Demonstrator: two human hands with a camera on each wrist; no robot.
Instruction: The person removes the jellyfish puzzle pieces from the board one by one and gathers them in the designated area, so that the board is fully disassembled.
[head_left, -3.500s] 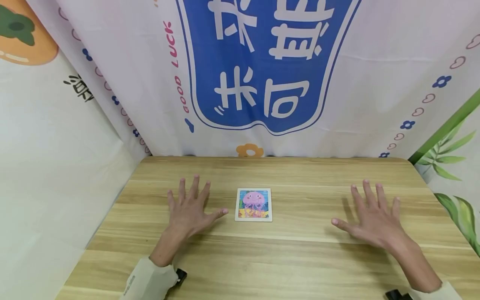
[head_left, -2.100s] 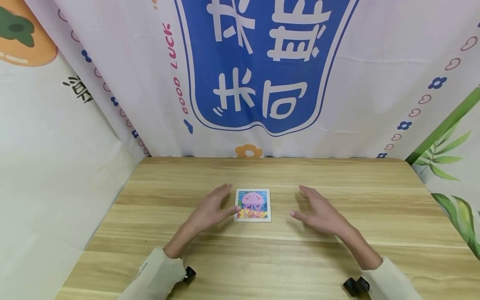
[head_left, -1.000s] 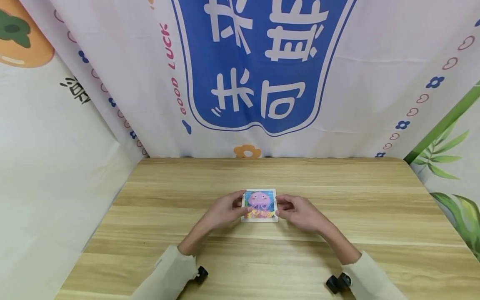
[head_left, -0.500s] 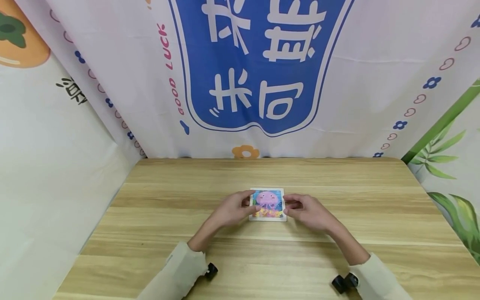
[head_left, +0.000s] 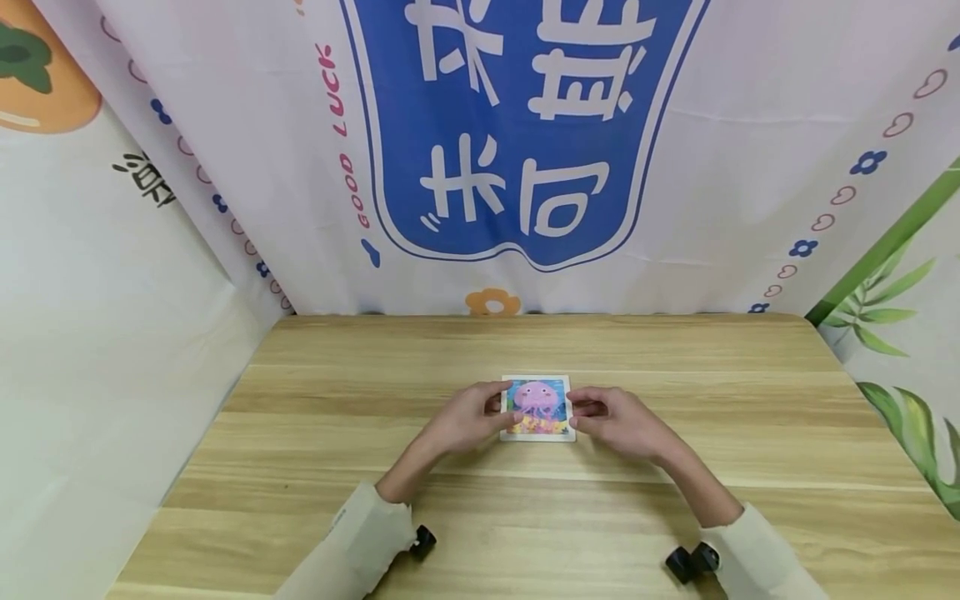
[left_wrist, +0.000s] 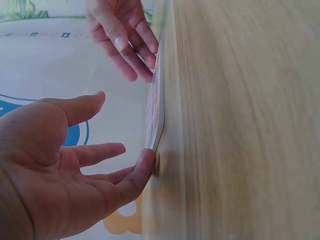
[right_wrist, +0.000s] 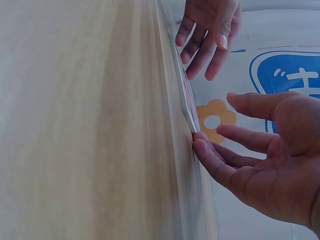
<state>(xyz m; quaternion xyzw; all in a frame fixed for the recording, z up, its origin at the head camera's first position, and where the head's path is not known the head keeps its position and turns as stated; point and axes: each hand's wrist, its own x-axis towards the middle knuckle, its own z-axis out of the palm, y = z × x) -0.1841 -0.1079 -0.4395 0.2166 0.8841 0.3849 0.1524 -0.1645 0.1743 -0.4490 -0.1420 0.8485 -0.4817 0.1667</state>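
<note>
A flat square picture card with a pale border and a pink jellyfish lies on the wooden table between both hands. From its left side my left hand reaches in; in the left wrist view a fingertip touches the card's edge while the thumb is raised clear of it. At the opposite side is my right hand, its lower fingertips against the card's edge in the right wrist view. That thumb also stays off the card. Neither hand's fingers curl round it.
The wooden table meets a printed white curtain at its back edge. A white cloth wall stands at the left, and leaf-patterned cloth hangs on the right. Black wrist devices sit by the sleeves.
From lying flat and wide apart, both hands came inward to the card's two sides. The card then shifted a little to the right between them; over the last half second almost nothing moved.
</note>
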